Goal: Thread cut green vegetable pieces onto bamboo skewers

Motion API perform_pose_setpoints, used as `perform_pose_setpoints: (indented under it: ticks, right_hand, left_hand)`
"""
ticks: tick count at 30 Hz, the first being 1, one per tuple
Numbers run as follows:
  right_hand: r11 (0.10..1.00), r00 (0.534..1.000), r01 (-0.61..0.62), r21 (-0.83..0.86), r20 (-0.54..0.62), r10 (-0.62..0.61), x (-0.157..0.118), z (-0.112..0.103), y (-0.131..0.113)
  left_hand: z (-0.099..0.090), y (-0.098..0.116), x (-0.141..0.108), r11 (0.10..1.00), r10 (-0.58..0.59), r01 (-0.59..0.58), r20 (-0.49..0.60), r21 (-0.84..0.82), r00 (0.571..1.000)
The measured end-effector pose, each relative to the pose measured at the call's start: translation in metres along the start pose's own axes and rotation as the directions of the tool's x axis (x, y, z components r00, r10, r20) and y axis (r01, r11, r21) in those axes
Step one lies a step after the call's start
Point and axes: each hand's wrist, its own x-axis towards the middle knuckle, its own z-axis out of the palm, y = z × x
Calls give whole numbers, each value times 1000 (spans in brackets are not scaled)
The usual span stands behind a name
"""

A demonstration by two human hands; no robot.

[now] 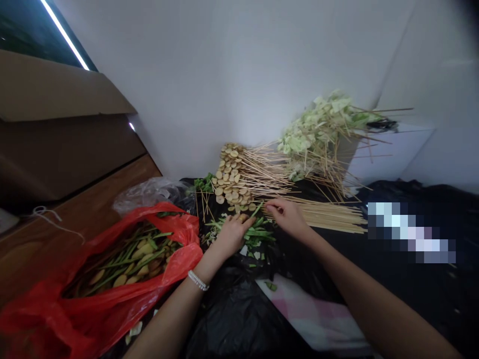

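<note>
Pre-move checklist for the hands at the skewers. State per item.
1. Left hand on the cut green stalks: ok, touching; firmness of hold cannot tell.
2. Right hand beside the bundle of bare bamboo skewers: ok, fingertips near their ends.
3. Skewered round slices: ok, heaped just ahead of the hands.
4. Red plastic bag: ok, mouth open, green stalks and pale pieces inside.
5. Loose scraps on the black plastic sheet: not ok, scattered below the left hand.
</note>
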Motion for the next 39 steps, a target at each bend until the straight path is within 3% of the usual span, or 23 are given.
perform_pose_setpoints:
  ticks: [4,10,17,20,23,31,35,39]
  right_hand:
    - [990,994,102,-96,56,-97,-4,4,-4]
    - [955,974,178,-238,182,-136,-12,13,-2]
    - [920,961,254,-298,187,-205,-20,22,-5]
    - [903,954,277,-329,204,-218,-21,24,-4]
    - [875,953,265,-405,246,-174,-21,27,-1]
    - [835,923,196,-514,384,19,-24,37,4]
    - [854,925,161,-494,378,44,-22,39,3]
    - [922,943,116,-368,332,14,-21,38,12]
  left_hand:
    - [-2,-10,-8,982,-40,19,-108,-190,993]
    - [-3,-13,-9,912,-132,58,-156,-407,979]
    - [-4,-11,-22,864,-241,65,-298,-498,923]
    - [-3,-17,-27,805,-367,116,-336,-581,867]
    - [2,-21,-27,766,-456,171,-336,-620,824]
    - [8,-22,-26,696,-525,204,-294,-688,799]
    - [8,-23,-27,658,-575,238,-272,-715,772]
    - [9,-22,-26,614,-611,241,-260,-752,748]
